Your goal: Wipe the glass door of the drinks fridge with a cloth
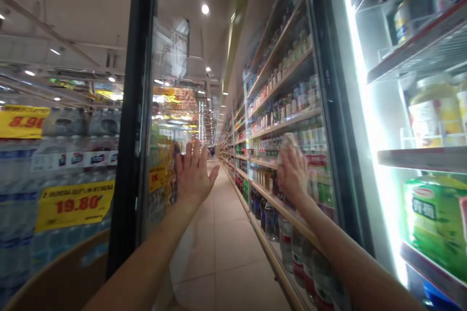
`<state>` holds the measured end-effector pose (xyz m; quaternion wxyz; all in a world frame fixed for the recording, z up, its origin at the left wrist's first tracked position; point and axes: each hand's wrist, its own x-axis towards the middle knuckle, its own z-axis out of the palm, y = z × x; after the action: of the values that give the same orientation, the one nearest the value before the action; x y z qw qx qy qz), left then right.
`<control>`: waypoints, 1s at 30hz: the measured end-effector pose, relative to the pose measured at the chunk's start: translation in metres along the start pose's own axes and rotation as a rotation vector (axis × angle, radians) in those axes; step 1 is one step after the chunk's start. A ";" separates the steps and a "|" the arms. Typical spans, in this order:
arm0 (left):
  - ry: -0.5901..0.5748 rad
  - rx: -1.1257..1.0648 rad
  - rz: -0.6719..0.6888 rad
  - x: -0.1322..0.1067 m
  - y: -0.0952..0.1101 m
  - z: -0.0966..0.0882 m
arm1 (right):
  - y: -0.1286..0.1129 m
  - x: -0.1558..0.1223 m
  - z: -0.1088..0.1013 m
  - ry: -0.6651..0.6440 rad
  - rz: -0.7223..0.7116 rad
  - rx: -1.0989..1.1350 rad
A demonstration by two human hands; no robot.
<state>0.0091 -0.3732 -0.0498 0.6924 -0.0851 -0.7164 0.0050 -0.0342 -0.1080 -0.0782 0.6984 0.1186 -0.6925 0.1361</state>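
Observation:
A glass cooler door (pixel 233 238) with a black frame stands swung open in front of me. My left hand (pixel 194 173) lies flat against the glass at left of centre, fingers stretched out and spread, holding nothing. Toward the hinge side, my right hand (pixel 294 171) presses a crumpled white cloth (pixel 287 141) to the pane. The cloth shows above and beside the fingers; the rest of it is under the hand. Reflections of lights and shelves mix with what is seen through the glass.
To the right is the lit cooler, with drink bottles (pixel 432 107) and green packs (pixel 434 218) on wire shelves. Stacked water bottles (pixel 73 155) with a yellow price sign (pixel 75 204) stand left. A brown curved edge (pixel 62 277) is at lower left. The tiled aisle runs beyond the door.

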 end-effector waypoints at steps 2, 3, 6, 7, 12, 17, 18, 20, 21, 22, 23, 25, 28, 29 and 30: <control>-0.006 -0.002 -0.003 0.001 -0.001 0.001 | 0.010 -0.001 0.000 0.106 0.248 -0.044; -0.006 -0.001 -0.003 0.000 -0.001 0.002 | 0.009 -0.002 0.000 0.129 0.276 -0.053; 0.001 0.001 0.004 -0.001 -0.003 0.007 | -0.007 -0.014 0.005 0.051 -0.008 -0.027; 0.010 -0.001 0.008 -0.002 -0.004 0.009 | -0.011 -0.019 0.006 0.022 -0.127 -0.014; 0.047 -0.016 0.032 -0.002 -0.006 0.014 | 0.031 -0.032 0.002 0.123 0.082 -0.071; 0.097 -0.029 0.060 -0.001 -0.008 0.016 | 0.047 -0.052 -0.004 0.128 0.057 -0.080; 0.115 -0.026 0.087 -0.004 -0.008 0.016 | 0.043 -0.059 -0.004 0.072 -0.075 -0.065; 0.127 -0.014 0.150 -0.016 -0.008 0.015 | 0.039 -0.071 -0.004 -0.006 -0.252 -0.044; 0.119 -0.008 0.178 -0.025 -0.007 0.014 | 0.041 -0.074 -0.005 0.000 -0.251 -0.048; 0.105 -0.003 0.200 -0.034 -0.006 0.013 | 0.044 -0.076 -0.005 0.038 -0.184 -0.062; 0.088 0.002 0.211 -0.044 -0.005 0.011 | 0.048 -0.076 -0.006 0.096 -0.072 -0.084; 0.069 0.012 0.215 -0.059 -0.003 0.009 | 0.050 -0.075 -0.006 0.182 0.131 -0.117; 0.066 0.020 0.211 -0.069 -0.001 0.008 | 0.031 -0.082 -0.005 0.092 0.051 -0.085; 0.063 0.017 0.206 -0.069 -0.002 0.008 | 0.023 -0.087 -0.005 0.026 -0.063 -0.057; 0.059 0.011 0.203 -0.068 -0.002 0.008 | 0.019 -0.092 -0.006 -0.034 -0.170 -0.035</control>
<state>0.0029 -0.3831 -0.1176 0.7097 -0.1535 -0.6833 0.0768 -0.0356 -0.0905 -0.1708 0.6977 0.1671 -0.6938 0.0622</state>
